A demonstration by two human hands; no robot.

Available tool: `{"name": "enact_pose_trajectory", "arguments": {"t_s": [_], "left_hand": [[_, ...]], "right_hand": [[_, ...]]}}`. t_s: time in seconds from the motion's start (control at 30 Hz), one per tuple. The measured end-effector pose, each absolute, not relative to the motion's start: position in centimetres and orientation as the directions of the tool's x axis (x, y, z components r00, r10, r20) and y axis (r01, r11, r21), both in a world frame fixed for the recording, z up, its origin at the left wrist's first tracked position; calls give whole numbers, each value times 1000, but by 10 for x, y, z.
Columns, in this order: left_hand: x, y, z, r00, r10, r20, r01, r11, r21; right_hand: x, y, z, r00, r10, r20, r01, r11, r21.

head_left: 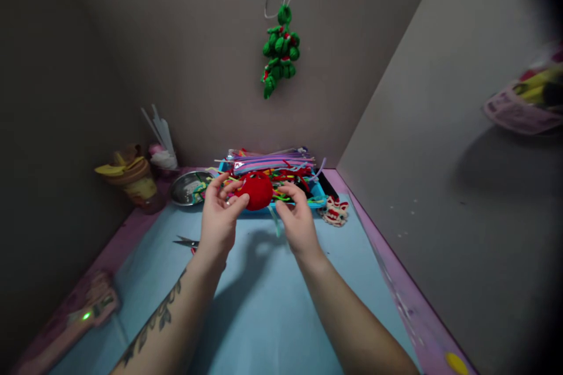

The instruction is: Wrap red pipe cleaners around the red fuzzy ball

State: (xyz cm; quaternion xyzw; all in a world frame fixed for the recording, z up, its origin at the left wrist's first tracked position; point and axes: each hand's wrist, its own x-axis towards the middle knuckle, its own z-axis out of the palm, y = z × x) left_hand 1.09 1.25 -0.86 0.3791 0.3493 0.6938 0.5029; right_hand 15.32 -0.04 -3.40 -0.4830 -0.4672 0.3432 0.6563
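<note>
A round red fuzzy ball [257, 190] made of pipe cleaner is held up between both hands above the blue mat [264, 299]. My left hand [220, 217] pinches its left side with thumb and fingers. On the ball's right side my right hand [298, 217] has its fingers curled against it. Just behind the hands lies a heap of coloured pipe cleaners [272, 165] in a blue tray.
Small scissors [187, 242] lie on the mat left of my left hand. A metal dish [190, 186], a cup of craft bits [134, 179] and a small red-white figure [335, 211] stand nearby. A green pipe-cleaner ornament [280, 50] hangs on the back wall. A pink glue gun [88, 312] lies at left.
</note>
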Motion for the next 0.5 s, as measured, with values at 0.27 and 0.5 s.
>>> {"name": "enact_pose_trajectory", "arguments": {"t_s": [0.27, 0.5], "left_hand": [[12, 13, -12, -185, 948, 259, -212, -296, 931], [17, 12, -14, -55, 982, 181, -156, -188, 970]], "right_hand": [[154, 7, -31, 62, 992, 108, -387, 124, -914], [158, 9, -27, 6, 999, 38, -553, 35, -833]]}}
